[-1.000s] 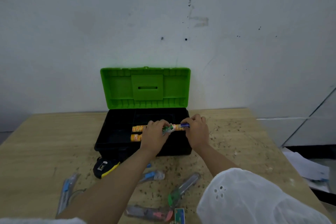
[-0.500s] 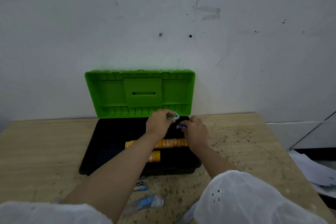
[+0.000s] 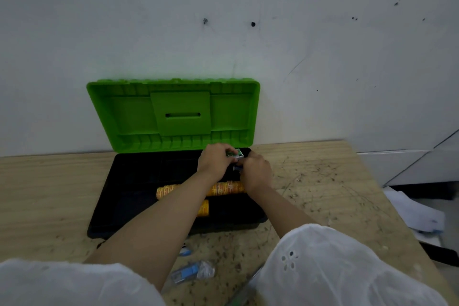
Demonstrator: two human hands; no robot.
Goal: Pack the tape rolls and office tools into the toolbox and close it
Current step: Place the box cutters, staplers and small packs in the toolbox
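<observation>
The left hand's (image 3: 215, 162) fingers are curled round a small box (image 3: 236, 154), flat and rectangular, with a green and white printed face. Just beside it, the right hand's (image 3: 257, 173) fingers are bent and pinch a small blue piece (image 3: 237, 168); most of it is hidden, so its shape cannot be told. Both hands are over the back right corner of the toolbox (image 3: 129, 181), a black plastic tub with smooth walls. Its bright green lid (image 3: 178, 112), ribbed and with a raised square panel and a slot in the middle, stands open against the scuffed white wall (image 3: 223, 32).

Inside the tub lie the tape rolls in two rows: a long orange row (image 3: 229, 187) with printed wrapping behind, and a short yellow row (image 3: 203, 207) in front, partly hidden by the left forearm. How many rolls each row holds cannot be counted.

The toolbox sits on a pale wooden table (image 3: 49, 181) with a speckled, scratched top. In front of it lie a blue tool in a crinkled clear packet (image 3: 191, 272) and a smaller blue thing (image 3: 185, 252). Two white fabric sleeves (image 3: 335, 268) fill the bottom edge, one with punched eyelets.
</observation>
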